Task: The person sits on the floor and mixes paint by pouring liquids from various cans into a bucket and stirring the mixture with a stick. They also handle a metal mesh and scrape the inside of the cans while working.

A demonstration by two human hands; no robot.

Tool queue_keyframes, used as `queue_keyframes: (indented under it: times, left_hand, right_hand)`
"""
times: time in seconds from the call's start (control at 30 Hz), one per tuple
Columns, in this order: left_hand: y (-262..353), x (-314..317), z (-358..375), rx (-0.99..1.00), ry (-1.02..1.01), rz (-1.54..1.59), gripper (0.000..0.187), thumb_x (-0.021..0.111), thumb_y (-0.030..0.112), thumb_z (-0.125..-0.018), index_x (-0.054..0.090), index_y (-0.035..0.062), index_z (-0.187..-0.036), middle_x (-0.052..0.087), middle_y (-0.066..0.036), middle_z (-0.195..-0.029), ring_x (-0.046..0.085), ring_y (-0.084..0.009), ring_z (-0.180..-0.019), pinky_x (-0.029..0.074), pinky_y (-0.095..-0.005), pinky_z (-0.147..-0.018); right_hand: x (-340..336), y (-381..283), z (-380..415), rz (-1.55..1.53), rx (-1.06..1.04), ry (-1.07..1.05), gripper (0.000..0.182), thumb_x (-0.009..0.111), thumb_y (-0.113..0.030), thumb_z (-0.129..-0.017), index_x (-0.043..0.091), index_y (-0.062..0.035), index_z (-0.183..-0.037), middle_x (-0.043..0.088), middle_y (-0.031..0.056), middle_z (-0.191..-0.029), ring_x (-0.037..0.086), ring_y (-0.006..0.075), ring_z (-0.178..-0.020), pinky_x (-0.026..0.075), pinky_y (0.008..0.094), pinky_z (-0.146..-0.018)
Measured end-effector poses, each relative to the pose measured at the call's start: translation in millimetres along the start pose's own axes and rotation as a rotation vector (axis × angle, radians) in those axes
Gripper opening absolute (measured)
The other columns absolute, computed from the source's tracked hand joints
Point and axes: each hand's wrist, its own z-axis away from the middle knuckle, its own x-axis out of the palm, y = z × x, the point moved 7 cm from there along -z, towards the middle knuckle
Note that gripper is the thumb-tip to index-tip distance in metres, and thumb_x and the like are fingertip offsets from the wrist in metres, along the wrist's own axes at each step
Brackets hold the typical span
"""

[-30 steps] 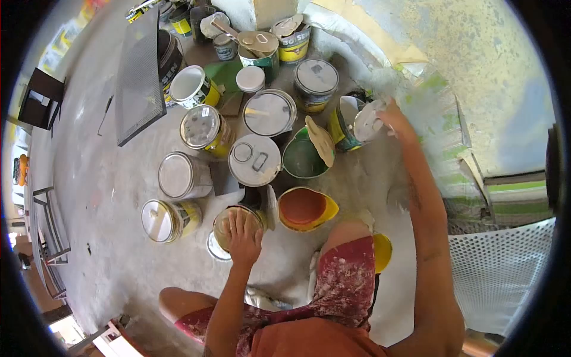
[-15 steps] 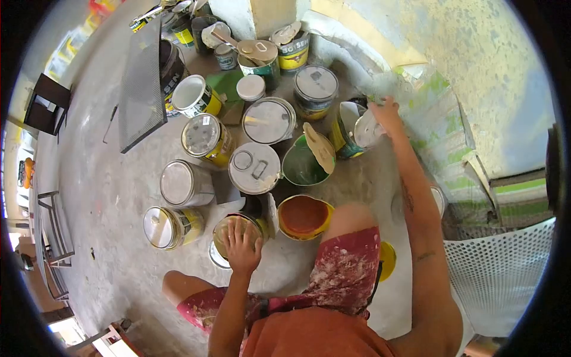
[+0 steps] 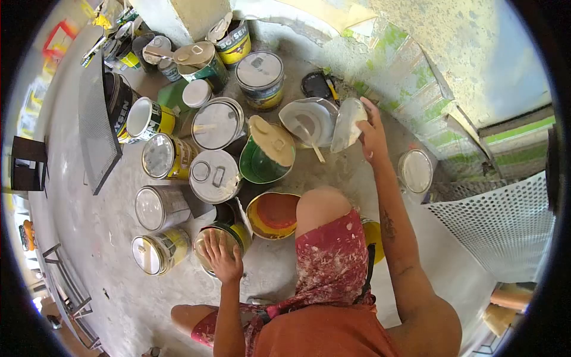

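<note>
I crouch on a concrete floor among paint cans. My left hand (image 3: 221, 257) lies flat on the lid of a yellow-labelled can (image 3: 233, 233) close to my knee. My right hand (image 3: 372, 132) reaches forward and grips a white lid (image 3: 347, 124), tilted up beside an open can of white paint (image 3: 308, 120) with a stick standing in it. A green bucket (image 3: 259, 163) with a tan lid leaning on it stands left of that can. An open yellow bucket of orange paint (image 3: 272, 214) sits just in front of my knee.
Several closed cans (image 3: 212, 175) crowd the floor to the left and at the back. A dark mesh panel (image 3: 95, 125) leans at far left. A closed can (image 3: 415, 171) stands to the right, by a paint-streaked wall (image 3: 410, 65) and a white perforated sheet (image 3: 499, 226).
My right hand has lifted the white lid off the can, which now shows white paint and a stick. My view has shifted toward the cans. The left hand stays on its lid.
</note>
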Motion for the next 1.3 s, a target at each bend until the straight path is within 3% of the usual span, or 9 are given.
queue_keyframes:
  times: [0.23, 0.5, 0.77, 0.83, 0.9, 1.0, 1.07, 1.2, 1.3]
  left_hand:
    - [3, 0, -1, 0.001, 0.017, 0.021, 0.058, 0.055, 0.036, -0.095, 0.048, 0.0098, -0.147, 0.035, -0.015, -0.16, 0.024, -0.0392, -0.151, 0.011, -0.0572, -0.123]
    - [5, -6, -2, -0.012, 0.036, 0.008, 0.055, 0.056, 0.032, -0.095, 0.049, 0.0101, -0.145, 0.039, -0.017, -0.156, 0.026, -0.0385, -0.15, 0.014, -0.056, -0.123]
    - [-10, -16, 2, -0.05, 0.084, 0.048, 0.059, 0.068, 0.033, -0.088, 0.055, 0.0127, -0.142, 0.042, -0.016, -0.155, 0.029, -0.0378, -0.149, 0.016, -0.0562, -0.122]
    - [-8, -19, 1, -0.003, 0.07, 0.178, 0.059, 0.07, 0.03, -0.086, 0.056, 0.0125, -0.14, 0.043, -0.017, -0.153, 0.031, -0.0395, -0.146, 0.019, -0.057, -0.121]
    - [-21, -21, 5, -0.046, 0.024, 0.212, 0.064, 0.073, 0.029, -0.084, 0.052, 0.0099, -0.141, 0.042, -0.019, -0.152, 0.033, -0.0409, -0.145, 0.022, -0.0564, -0.12]
    - [-40, -36, 13, -0.264, 0.093, 0.05, 0.073, 0.076, 0.029, -0.082, 0.046, 0.0071, -0.144, 0.042, -0.02, -0.15, 0.035, -0.0415, -0.142, 0.029, -0.0547, -0.116]
    - [-53, -31, 10, -0.431, -0.008, 0.46, 0.076, 0.078, 0.027, -0.08, 0.044, 0.0048, -0.144, 0.047, -0.02, -0.141, 0.043, -0.0416, -0.134, 0.038, -0.0514, -0.11]
    - [-48, -40, 8, -0.276, 0.054, 0.259, 0.074, 0.079, 0.022, -0.079, 0.045, 0.0041, -0.142, 0.051, -0.02, -0.128, 0.049, -0.0416, -0.122, 0.044, -0.0498, -0.103]
    - [-50, -43, 14, -0.371, 0.032, 0.217, 0.07, 0.078, 0.017, -0.08, 0.046, 0.0054, -0.141, 0.05, -0.019, -0.125, 0.049, -0.0408, -0.121, 0.045, -0.0496, -0.101]
  right_hand:
    - [-10, 14, 6, -0.216, 0.012, -0.025, 0.07, 0.051, 0.002, -0.083, 0.038, -0.0083, -0.151, 0.053, 0.0122, -0.139, 0.059, 0.0246, -0.118, 0.051, 0.036, -0.1]
    - [-63, 67, 14, -0.277, 0.001, 0.292, 0.065, 0.048, -0.007, -0.089, 0.033, -0.0029, -0.153, 0.05, 0.016, -0.144, 0.053, 0.0298, -0.13, 0.043, 0.0425, -0.112]
    - [-54, 31, -11, -0.2, 0.121, 0.026, 0.059, 0.064, -0.02, -0.092, 0.043, 0.0028, -0.142, 0.058, 0.0154, -0.135, 0.058, 0.0271, -0.125, 0.045, 0.0409, -0.11]
    - [-78, 3, -21, 0.155, -0.027, 0.338, 0.061, 0.067, -0.028, -0.094, 0.044, 0.0024, -0.142, 0.057, 0.0154, -0.135, 0.057, 0.0249, -0.122, 0.043, 0.0387, -0.107]
    - [-64, -63, 2, 0.585, -0.509, 0.523, 0.059, 0.066, -0.029, -0.097, 0.043, 0.0024, -0.141, 0.057, 0.016, -0.133, 0.056, 0.0227, -0.119, 0.042, 0.037, -0.105]
    - [40, -143, 57, 0.525, -0.728, 0.375, 0.044, 0.062, -0.02, -0.1, 0.05, 0.0037, -0.134, 0.06, 0.013, -0.127, 0.058, 0.0208, -0.116, 0.043, 0.0352, -0.104]
    - [109, -156, 71, 0.642, -0.607, -0.029, 0.029, 0.06, -0.013, -0.1, 0.059, 0.0013, -0.126, 0.065, 0.0112, -0.122, 0.061, 0.0202, -0.113, 0.045, 0.0342, -0.101]
    - [266, -130, 160, 0.899, -0.41, -0.917, 0.026, 0.063, -0.014, -0.098, 0.064, -0.0039, -0.121, 0.068, 0.0113, -0.118, 0.065, 0.0211, -0.107, 0.049, 0.0335, -0.094]
    - [316, -74, 196, 1.145, -0.477, -1.343, 0.033, 0.063, -0.021, -0.096, 0.061, -0.0043, -0.125, 0.065, 0.0158, -0.119, 0.063, 0.0336, -0.111, 0.05, 0.0428, -0.095]
